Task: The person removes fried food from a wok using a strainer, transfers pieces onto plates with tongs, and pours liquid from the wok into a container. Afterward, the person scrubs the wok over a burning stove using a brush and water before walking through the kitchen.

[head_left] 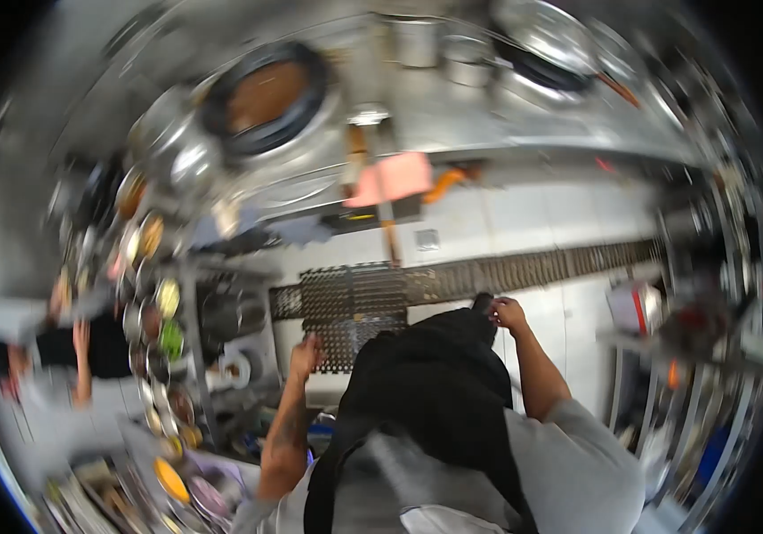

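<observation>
My left hand (307, 353) hangs over the floor at the left of my black apron (426, 365). Its fingers look curled in, and I see nothing in them, though the picture is blurred. On the other side, my right hand (508, 313) is held out beside the apron's front edge. Those fingers are bent inward too, with no object visible in them. Just left of it, a dark shoe (484, 303) shows on the floor below. Neither hand touches the counters.
Ahead runs a steel counter (524, 129) with a large dark-rimmed pan (276, 96) holding brown contents. A pink cloth (392, 180) hangs at its edge. Food containers (170, 338) line the left counter, where another person (70, 351) stands. A black mat (355, 311) lies on the floor.
</observation>
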